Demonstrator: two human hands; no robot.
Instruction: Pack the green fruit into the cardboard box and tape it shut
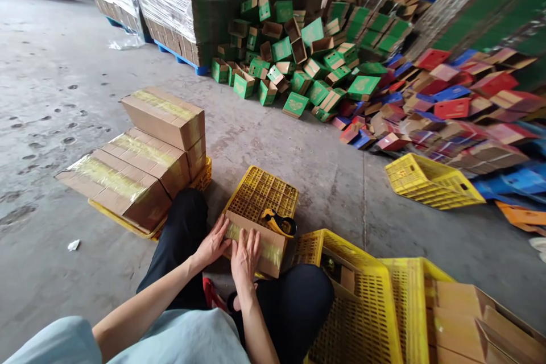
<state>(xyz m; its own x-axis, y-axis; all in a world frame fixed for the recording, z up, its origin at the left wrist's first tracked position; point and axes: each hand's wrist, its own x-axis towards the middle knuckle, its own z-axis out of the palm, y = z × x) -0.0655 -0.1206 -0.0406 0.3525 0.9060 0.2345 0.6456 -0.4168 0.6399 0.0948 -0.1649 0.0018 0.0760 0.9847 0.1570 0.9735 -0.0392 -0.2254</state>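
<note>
Between my knees, a cardboard box (269, 259) with yellowish tape along its top rests on an upturned yellow crate (273, 190). My left hand (213, 245) lies on the box's left end, fingers stretched out. Flat on the taped top, nearer the middle, is my right hand (246, 253) with its fingers apart. Neither hand grips anything. Just beyond the box, a yellow and black tape dispenser (279, 223) lies on the crate's lattice.
Taped cartons (145, 151) are stacked on another yellow crate at my left. Yellow crates (362, 318) stand at my right, one with open cartons (460, 318). Heaped green boxes (296, 103) and red and blue boxes (452, 108) lie ahead, beside wrapped pallet stacks (170, 5).
</note>
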